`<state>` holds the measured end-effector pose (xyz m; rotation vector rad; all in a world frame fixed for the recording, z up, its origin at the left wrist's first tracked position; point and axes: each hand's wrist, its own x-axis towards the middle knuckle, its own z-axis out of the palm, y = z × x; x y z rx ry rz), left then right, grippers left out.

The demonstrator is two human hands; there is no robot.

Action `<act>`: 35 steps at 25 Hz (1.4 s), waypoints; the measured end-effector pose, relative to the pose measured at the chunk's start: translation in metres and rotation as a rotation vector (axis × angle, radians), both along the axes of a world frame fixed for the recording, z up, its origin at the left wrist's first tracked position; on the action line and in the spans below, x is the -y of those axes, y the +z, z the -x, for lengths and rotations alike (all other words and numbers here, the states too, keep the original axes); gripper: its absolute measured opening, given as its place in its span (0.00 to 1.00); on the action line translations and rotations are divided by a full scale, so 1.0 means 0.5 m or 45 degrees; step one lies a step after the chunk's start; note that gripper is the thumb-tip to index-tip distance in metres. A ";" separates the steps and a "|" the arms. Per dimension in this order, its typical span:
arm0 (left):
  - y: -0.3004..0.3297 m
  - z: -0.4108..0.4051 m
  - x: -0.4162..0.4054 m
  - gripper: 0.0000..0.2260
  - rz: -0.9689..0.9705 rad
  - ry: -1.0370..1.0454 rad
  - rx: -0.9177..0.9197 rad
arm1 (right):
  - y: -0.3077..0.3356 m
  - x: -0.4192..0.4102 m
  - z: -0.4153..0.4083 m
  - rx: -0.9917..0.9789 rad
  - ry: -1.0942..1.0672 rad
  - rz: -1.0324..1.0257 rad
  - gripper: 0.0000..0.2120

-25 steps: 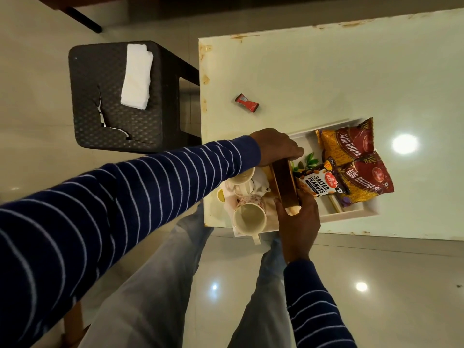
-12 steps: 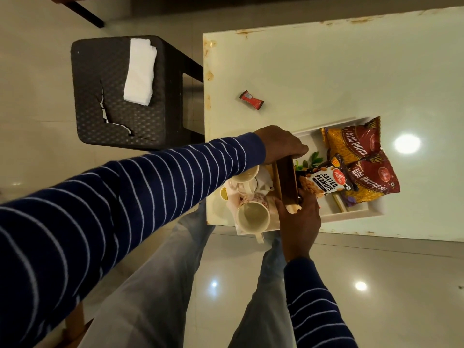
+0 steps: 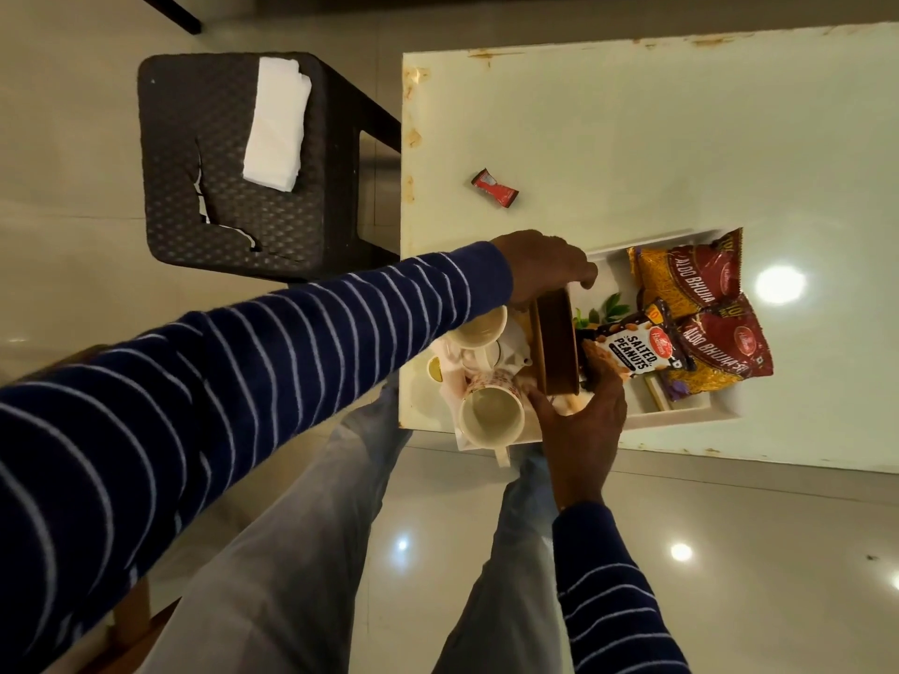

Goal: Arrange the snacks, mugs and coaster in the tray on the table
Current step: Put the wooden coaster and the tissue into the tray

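A white tray (image 3: 681, 414) sits at the table's near left corner. Inside it a brown wooden coaster holder (image 3: 557, 345) stands in the middle. My left hand (image 3: 545, 267) grips its far end and my right hand (image 3: 581, 428) grips its near end. Left of the holder are two white mugs, one near (image 3: 491, 418) and one farther back (image 3: 479, 328), partly under my left sleeve. Right of it lie a salted peanuts packet (image 3: 632, 352) and two red Aloo Bhujia packets (image 3: 691, 277) (image 3: 725, 347).
A small red sachet (image 3: 495, 187) lies on the pale table (image 3: 656, 128) beyond the tray. A dark wicker stool (image 3: 204, 153) with a folded white napkin (image 3: 277, 124) stands left of the table. My legs are below the table's near edge.
Both hands have stayed on the coaster holder, which has barely shifted in the tray. The peanuts packet now sits a little closer to the holder.
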<state>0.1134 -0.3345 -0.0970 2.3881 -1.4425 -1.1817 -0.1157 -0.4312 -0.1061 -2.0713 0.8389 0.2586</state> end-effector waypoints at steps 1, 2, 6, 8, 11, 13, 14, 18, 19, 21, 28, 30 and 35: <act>0.010 -0.007 -0.013 0.33 0.032 0.042 -0.008 | 0.009 0.006 0.002 0.029 0.027 0.028 0.41; 0.024 -0.017 -0.034 0.34 0.074 0.120 -0.026 | 0.021 0.011 0.002 0.056 0.047 0.070 0.43; 0.085 -0.050 -0.169 0.30 0.272 0.613 -0.069 | 0.071 0.013 -0.041 0.120 0.030 0.211 0.45; 0.107 -0.061 -0.262 0.26 0.322 0.879 0.002 | 0.089 -0.001 -0.094 0.193 0.043 0.226 0.41; 0.122 -0.059 -0.405 0.20 0.392 1.296 0.124 | 0.109 -0.058 -0.205 0.322 0.106 0.189 0.37; 0.120 -0.050 -0.487 0.17 0.413 1.536 0.213 | 0.118 -0.112 -0.280 0.402 0.181 0.145 0.34; 0.115 -0.047 -0.521 0.16 0.414 1.653 0.246 | 0.122 -0.140 -0.312 0.441 0.241 0.118 0.33; 0.082 -0.045 -0.639 0.16 0.414 2.123 0.233 | 0.127 -0.286 -0.424 0.488 0.468 -0.012 0.29; 0.072 -0.047 -0.658 0.17 0.432 2.229 0.205 | 0.123 -0.323 -0.446 0.439 0.492 -0.071 0.29; 0.050 -0.058 -0.686 0.19 0.482 2.407 0.133 | 0.112 -0.398 -0.487 0.269 0.488 -0.204 0.28; -0.016 -0.153 -0.689 0.23 0.390 2.415 -0.043 | 0.029 -0.564 -0.603 0.053 0.634 -0.260 0.24; -0.024 -0.168 -0.683 0.23 0.387 2.378 -0.051 | 0.005 -0.587 -0.626 0.053 0.714 -0.185 0.25; -0.033 -0.188 -0.681 0.24 0.331 2.330 -0.193 | -0.032 -0.619 -0.645 -0.011 0.729 -0.099 0.26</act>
